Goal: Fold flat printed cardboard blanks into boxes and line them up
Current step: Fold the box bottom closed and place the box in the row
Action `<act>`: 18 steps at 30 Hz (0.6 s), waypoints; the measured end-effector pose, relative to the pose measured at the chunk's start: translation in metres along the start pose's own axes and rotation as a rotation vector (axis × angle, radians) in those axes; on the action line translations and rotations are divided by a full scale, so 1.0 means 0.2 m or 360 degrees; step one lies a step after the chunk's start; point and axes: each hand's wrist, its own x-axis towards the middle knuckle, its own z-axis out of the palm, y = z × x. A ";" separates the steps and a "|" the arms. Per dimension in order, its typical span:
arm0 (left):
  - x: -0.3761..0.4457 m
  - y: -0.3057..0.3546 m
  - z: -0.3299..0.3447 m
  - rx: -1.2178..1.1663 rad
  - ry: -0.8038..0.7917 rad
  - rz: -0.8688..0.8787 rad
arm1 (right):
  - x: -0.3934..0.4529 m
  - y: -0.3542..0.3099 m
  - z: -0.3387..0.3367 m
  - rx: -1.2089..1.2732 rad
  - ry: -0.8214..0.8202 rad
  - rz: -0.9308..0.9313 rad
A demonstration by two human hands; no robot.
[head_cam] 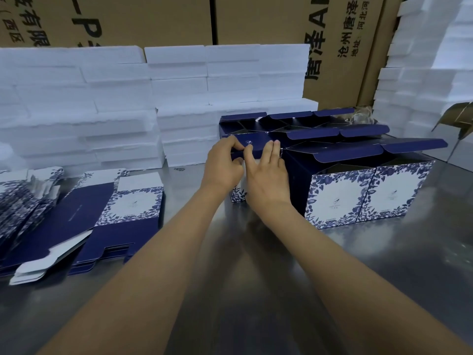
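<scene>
**Folding a blue box top**

Lying on the left of the surface (256, 265) I see flat blanks (102, 216). My left hand (224, 166) pinches the new box's blue flap (245, 144). My right hand (266, 180) presses it with straight fingers. Finished boxes (368, 193) stand in rows just right.

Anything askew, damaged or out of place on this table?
Mostly tidy. One flat blank lies crooked across the stack of blanks at left, its white underside up. Nothing looks damaged.
</scene>
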 end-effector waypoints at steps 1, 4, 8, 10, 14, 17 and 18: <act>0.00 0.00 0.00 -0.0001 0.0000 0.0006 | 0.01 0.00 0.01 0.0012 0.0009 0.0004; -0.01 0.00 0.00 -0.0023 -0.0007 0.0015 | 0.01 0.00 0.02 0.0037 0.0020 0.0010; -0.05 0.06 -0.02 0.0175 -0.0074 0.0026 | -0.02 0.00 0.01 -0.0011 -0.0063 0.0012; -0.08 0.10 -0.03 0.0544 -0.0127 0.0033 | -0.05 -0.02 -0.02 -0.0033 -0.0120 0.0023; -0.18 0.13 -0.06 0.0882 -0.0226 -0.0098 | -0.14 -0.09 -0.07 0.0110 -0.0171 0.0082; -0.30 0.09 -0.14 0.0736 -0.0151 -0.0206 | -0.28 -0.17 -0.08 0.0344 -0.0137 0.0040; -0.35 0.08 -0.18 0.0682 -0.0128 -0.0269 | -0.33 -0.21 -0.08 0.0433 -0.0166 0.0003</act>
